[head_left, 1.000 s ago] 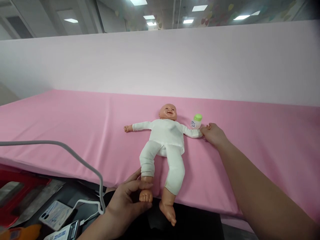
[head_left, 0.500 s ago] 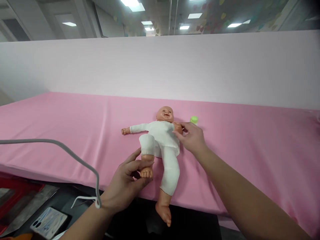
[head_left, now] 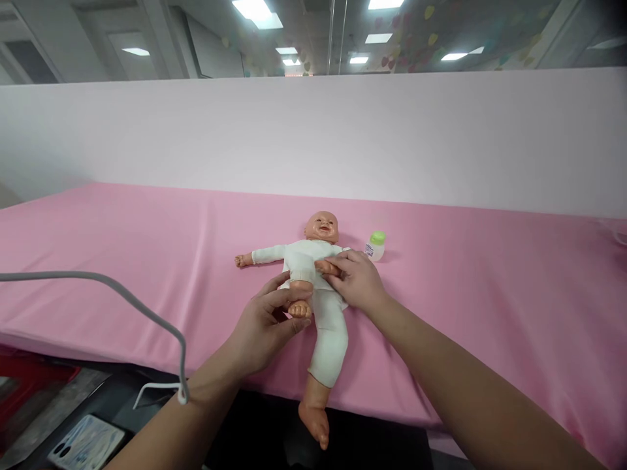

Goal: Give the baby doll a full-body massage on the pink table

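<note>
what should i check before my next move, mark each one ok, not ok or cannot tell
1. Left hand has the doll's raised foot: ok, fingers and thumb hold it.
2. Right hand has the doll's hand: ok, held over the body.
3. Doll lies face up on the pink cover: ok.
4. Straight leg's foot fully over the pink cover: not ok, it reaches past the near edge.
5. Bottle upright, green cap on: ok.
6. Grey cable clear of the left forearm: cannot tell, they overlap in this view.
</note>
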`<state>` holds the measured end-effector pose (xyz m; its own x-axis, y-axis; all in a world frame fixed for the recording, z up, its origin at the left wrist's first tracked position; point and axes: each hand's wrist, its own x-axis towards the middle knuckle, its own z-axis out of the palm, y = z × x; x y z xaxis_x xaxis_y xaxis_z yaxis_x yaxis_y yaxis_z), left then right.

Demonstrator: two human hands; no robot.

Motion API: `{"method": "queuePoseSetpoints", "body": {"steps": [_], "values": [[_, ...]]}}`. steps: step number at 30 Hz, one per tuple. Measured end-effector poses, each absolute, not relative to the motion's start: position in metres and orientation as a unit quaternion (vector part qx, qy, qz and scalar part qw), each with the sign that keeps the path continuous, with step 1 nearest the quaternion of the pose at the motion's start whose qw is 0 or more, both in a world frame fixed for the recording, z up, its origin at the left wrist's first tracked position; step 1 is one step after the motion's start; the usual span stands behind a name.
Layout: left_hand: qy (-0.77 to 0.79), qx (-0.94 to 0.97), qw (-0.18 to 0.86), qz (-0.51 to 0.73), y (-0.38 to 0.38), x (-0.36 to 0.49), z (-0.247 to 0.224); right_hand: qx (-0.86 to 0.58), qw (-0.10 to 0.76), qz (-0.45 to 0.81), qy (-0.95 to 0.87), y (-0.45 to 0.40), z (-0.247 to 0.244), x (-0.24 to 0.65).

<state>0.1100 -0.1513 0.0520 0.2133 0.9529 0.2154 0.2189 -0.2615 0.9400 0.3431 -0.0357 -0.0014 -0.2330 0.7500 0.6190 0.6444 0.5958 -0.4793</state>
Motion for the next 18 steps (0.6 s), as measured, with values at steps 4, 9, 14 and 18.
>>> {"method": "queuePoseSetpoints", "body": {"steps": [4, 9, 14, 18], "values": [[0.465, 0.661, 0.407, 0.426, -0.179, 0.100, 0.052, -0.464, 0.539, 0.208, -0.672, -0.031, 0.003, 0.355], [0.484, 0.626, 0.437, 0.427, -0.216, 0.082, 0.027, -0.539, 0.591, 0.268, -0.537, -0.020, 0.014, 0.394], [0.495, 0.615, 0.436, 0.432, -0.235, 0.073, 0.000, -0.696, 0.502, 0.229, -0.459, -0.007, 0.009, 0.441], [0.484, 0.634, 0.455, 0.396, -0.242, 0.078, -0.002, -0.721, 0.436, 0.246, -0.479, 0.003, -0.007, 0.464]]}}
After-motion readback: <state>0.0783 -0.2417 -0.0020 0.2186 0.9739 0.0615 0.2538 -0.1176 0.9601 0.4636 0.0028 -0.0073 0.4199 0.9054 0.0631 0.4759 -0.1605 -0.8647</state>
